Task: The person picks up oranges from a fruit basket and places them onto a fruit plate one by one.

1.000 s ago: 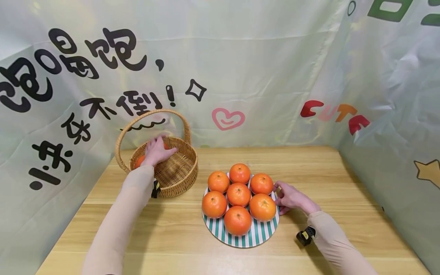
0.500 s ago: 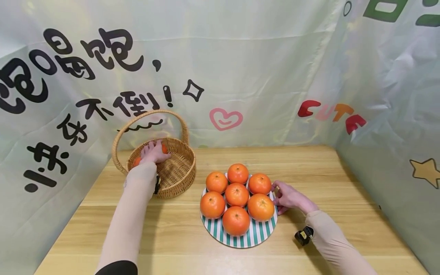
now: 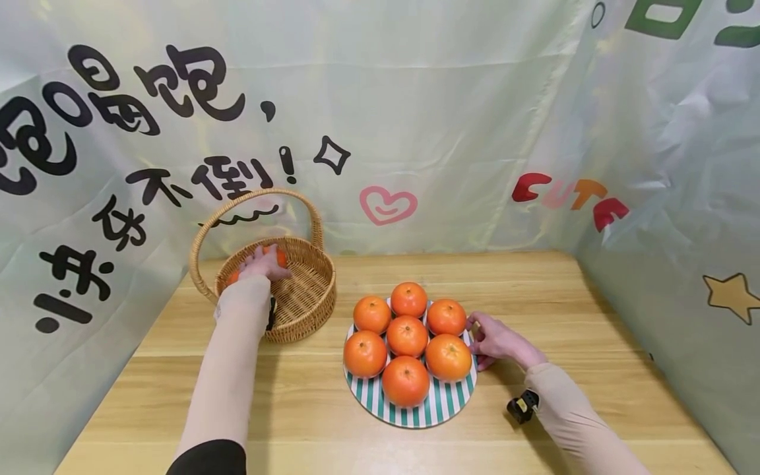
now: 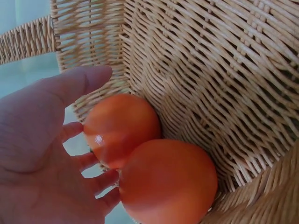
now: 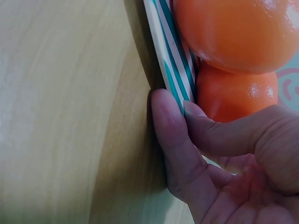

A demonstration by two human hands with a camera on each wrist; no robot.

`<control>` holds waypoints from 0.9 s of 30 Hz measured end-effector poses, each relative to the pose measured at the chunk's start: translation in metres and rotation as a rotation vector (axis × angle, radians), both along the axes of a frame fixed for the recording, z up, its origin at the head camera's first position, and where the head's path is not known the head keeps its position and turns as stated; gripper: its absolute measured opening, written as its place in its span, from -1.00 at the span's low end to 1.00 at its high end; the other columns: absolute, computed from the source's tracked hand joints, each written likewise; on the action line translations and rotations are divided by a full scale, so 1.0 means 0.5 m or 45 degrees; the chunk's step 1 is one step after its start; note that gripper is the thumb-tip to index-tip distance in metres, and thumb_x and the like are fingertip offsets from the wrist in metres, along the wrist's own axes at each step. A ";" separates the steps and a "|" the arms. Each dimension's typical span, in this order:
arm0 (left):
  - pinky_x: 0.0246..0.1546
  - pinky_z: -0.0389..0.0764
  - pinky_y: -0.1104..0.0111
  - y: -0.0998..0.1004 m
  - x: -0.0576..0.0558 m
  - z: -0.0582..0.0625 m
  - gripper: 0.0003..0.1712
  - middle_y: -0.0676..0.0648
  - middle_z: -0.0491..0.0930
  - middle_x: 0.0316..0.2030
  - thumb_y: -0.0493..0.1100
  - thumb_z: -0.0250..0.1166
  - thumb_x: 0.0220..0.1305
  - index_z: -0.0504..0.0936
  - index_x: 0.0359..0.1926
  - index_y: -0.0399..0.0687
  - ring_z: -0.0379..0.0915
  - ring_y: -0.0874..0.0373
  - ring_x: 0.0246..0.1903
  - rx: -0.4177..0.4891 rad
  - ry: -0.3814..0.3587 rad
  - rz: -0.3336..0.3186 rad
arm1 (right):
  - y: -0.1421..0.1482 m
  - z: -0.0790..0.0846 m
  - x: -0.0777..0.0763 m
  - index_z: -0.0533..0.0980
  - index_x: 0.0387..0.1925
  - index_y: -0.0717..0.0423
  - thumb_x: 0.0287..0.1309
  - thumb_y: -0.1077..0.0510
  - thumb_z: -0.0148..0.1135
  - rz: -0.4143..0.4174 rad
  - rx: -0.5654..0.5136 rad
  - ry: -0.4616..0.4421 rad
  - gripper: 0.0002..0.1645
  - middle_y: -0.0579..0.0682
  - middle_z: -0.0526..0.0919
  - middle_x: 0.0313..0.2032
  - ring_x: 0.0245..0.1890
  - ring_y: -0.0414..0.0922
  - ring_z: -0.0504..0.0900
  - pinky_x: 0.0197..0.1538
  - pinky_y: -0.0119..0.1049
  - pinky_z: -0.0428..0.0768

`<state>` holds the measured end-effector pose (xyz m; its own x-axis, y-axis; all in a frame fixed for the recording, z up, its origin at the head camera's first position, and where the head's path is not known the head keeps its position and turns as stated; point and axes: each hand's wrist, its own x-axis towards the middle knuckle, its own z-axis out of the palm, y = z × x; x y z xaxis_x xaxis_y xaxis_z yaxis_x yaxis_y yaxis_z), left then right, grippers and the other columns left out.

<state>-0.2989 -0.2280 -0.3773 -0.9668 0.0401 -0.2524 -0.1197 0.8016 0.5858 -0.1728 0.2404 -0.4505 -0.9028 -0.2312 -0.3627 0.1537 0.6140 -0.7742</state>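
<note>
My left hand (image 3: 263,266) reaches into a round wicker basket (image 3: 317,307) at the back left. In the left wrist view its thumb is extended, away from the fruit. Its fingertips lie against two oranges, one orange (image 4: 122,128) by the wall and a nearer orange (image 4: 169,182). With thumb and fingers, my right hand (image 3: 501,340) pinches the right rim of a round plate (image 3: 371,394) with teal and white stripes. Several oranges cover that plate, one orange (image 3: 407,336) in the middle and others around it. The right wrist view shows the pinched plate edge (image 5: 166,60) close up.
A tall arched handle (image 3: 198,251) rises over the basket. Wooden table (image 3: 309,409) lies between basket and plate. Printed cloth (image 3: 451,132) hangs at the back and both sides. A black wrist camera (image 3: 522,406) is by the right sleeve.
My left hand has moved slightly left and down inside the basket, and more of the orange beyond it shows. My right hand keeps its hold on the plate rim. The head view shifts slightly.
</note>
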 end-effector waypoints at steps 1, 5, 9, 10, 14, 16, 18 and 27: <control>0.47 -0.16 -0.34 0.006 -0.006 0.013 0.04 -0.51 -0.34 0.53 0.04 0.23 0.32 -0.18 0.59 -0.15 -0.32 -0.58 0.48 -0.192 -0.008 -0.031 | 0.000 0.000 0.000 0.25 0.04 0.33 0.15 0.56 0.12 -0.003 0.001 -0.002 -0.55 0.19 0.46 -0.36 -0.58 -0.05 0.63 -0.46 -0.17 0.72; 0.31 0.21 -0.35 0.014 -0.018 0.026 0.02 -0.58 -0.22 0.42 0.04 0.25 0.24 -0.07 0.57 -0.12 0.04 -0.65 0.32 -0.408 -0.042 -0.019 | 0.001 0.001 -0.002 0.25 0.06 0.33 0.16 0.56 0.12 -0.005 0.004 -0.010 -0.54 0.18 0.46 -0.36 -0.57 -0.06 0.63 -0.45 -0.17 0.72; 0.20 0.37 -0.33 0.012 -0.019 0.017 0.03 -0.59 -0.20 0.38 0.01 0.29 0.19 -0.03 0.56 -0.09 0.19 -0.65 0.22 -0.395 -0.058 0.005 | 0.001 0.001 -0.001 0.25 0.05 0.33 0.15 0.56 0.12 -0.006 0.001 -0.007 -0.54 0.17 0.45 -0.37 -0.58 -0.06 0.62 -0.46 -0.17 0.72; 0.18 0.39 -0.33 0.011 -0.019 0.016 0.04 -0.60 -0.19 0.39 0.00 0.32 0.16 -0.02 0.55 -0.09 0.20 -0.65 0.22 -0.388 -0.066 0.001 | 0.001 0.001 -0.001 0.25 0.05 0.33 0.15 0.56 0.12 -0.007 0.001 -0.009 -0.55 0.17 0.45 -0.37 -0.58 -0.06 0.62 -0.46 -0.17 0.72; 0.30 0.32 -0.29 0.010 -0.015 0.015 0.12 -0.56 -0.15 0.47 -0.10 0.41 0.11 -0.05 0.57 -0.06 0.08 -0.55 0.37 -0.328 -0.130 -0.036 | 0.000 -0.001 -0.001 0.25 0.04 0.32 0.14 0.56 0.10 -0.014 -0.001 -0.008 -0.55 0.19 0.45 -0.36 -0.58 -0.05 0.62 -0.46 -0.17 0.72; 0.39 0.24 -0.24 0.011 -0.010 0.018 0.15 -0.49 -0.16 0.53 -0.16 0.42 0.10 -0.07 0.59 -0.02 -0.03 -0.47 0.46 -0.258 -0.171 -0.036 | 0.000 -0.002 0.000 0.26 0.04 0.32 0.14 0.57 0.11 -0.016 0.001 -0.007 -0.55 0.19 0.46 -0.36 -0.58 -0.05 0.62 -0.46 -0.17 0.72; 0.44 0.18 -0.20 0.013 -0.006 0.020 0.17 -0.44 -0.16 0.55 -0.20 0.40 0.09 -0.10 0.60 -0.01 -0.09 -0.41 0.50 -0.209 -0.184 -0.041 | 0.000 -0.002 -0.001 0.26 0.03 0.32 0.14 0.57 0.12 -0.017 0.006 -0.004 -0.55 0.19 0.45 -0.36 -0.58 -0.05 0.62 -0.47 -0.17 0.72; 0.36 0.26 -0.23 0.015 0.000 0.027 0.14 -0.56 -0.03 0.46 -0.07 0.41 0.11 -0.06 0.58 -0.12 0.10 -0.49 0.38 -0.257 -0.132 -0.067 | 0.002 0.000 -0.002 0.26 0.07 0.31 0.16 0.55 0.13 -0.009 0.019 -0.011 -0.53 0.18 0.46 -0.36 -0.57 -0.05 0.62 -0.45 -0.18 0.72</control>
